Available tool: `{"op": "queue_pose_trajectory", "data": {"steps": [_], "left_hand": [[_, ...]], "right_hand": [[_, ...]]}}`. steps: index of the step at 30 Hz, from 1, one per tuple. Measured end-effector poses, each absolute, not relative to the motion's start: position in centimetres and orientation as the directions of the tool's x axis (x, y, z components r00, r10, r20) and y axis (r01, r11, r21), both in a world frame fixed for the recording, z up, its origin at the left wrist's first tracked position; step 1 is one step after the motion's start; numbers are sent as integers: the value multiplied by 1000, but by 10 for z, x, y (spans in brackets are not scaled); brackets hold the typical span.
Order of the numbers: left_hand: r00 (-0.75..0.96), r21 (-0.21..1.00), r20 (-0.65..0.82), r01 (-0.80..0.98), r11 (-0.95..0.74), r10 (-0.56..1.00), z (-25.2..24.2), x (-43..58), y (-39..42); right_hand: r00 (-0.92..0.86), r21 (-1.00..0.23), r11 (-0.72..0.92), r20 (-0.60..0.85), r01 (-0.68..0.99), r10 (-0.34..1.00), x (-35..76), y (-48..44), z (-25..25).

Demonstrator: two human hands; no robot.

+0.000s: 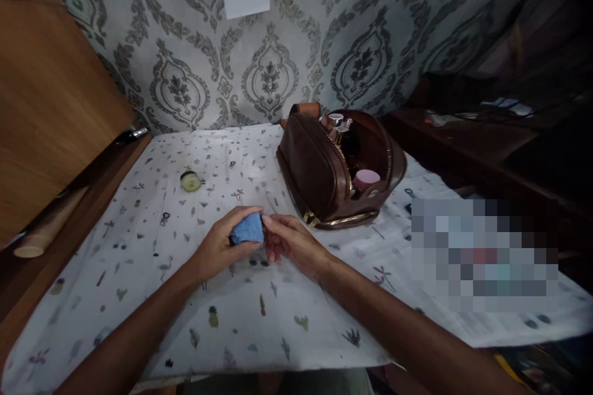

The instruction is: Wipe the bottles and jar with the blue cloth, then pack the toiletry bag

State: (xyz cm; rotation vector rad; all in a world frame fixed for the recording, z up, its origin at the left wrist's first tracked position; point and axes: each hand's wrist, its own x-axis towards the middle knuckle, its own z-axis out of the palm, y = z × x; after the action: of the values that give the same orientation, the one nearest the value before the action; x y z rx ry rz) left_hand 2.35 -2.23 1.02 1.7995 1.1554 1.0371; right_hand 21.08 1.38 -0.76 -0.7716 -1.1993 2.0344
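Note:
A small blue fuzzy cloth [248, 228], folded into a block, sits in my left hand [222, 241], thumb below and fingers over the top. Something dark shows at its edges; I cannot tell what. Right against the cloth's right side is my right hand [290, 237], its thumb and forefinger pinched together and the other fingers curled. Whatever they pinch is too small to name. Beyond my hands, a round jar [190, 181] with a yellow-green front and dark edge lies on the patterned white cloth. A brown toiletry bag [319, 166] stands unzipped behind my right hand.
Inside the bag are a pink-lidded jar [367, 179] and a silver-capped bottle [335, 118]. A blurred-out patch [484, 256] covers things at the right. A wooden panel [55, 105] rises at left; patterned wallpaper [269, 74] closes off the back.

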Motion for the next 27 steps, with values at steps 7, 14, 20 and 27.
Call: {"op": "queue_pose_trajectory", "data": {"steps": [7, 14, 20, 27], "left_hand": [[151, 876, 285, 360, -321, 947, 11, 25, -23], [35, 882, 357, 319, -349, 934, 10, 27, -23], [21, 896, 335, 301, -325, 942, 14, 29, -23], [-78, 959, 189, 230, -167, 979, 15, 32, -28]], "right_hand": [[-606, -909, -331, -119, -252, 787, 208, 11, -4], [-553, -923, -218, -8, -315, 833, 205, 9, -8], [-528, -938, -159, 29, -307, 848, 202, 11, -17], [-524, -956, -95, 67, -277, 849, 201, 14, -23]]}}
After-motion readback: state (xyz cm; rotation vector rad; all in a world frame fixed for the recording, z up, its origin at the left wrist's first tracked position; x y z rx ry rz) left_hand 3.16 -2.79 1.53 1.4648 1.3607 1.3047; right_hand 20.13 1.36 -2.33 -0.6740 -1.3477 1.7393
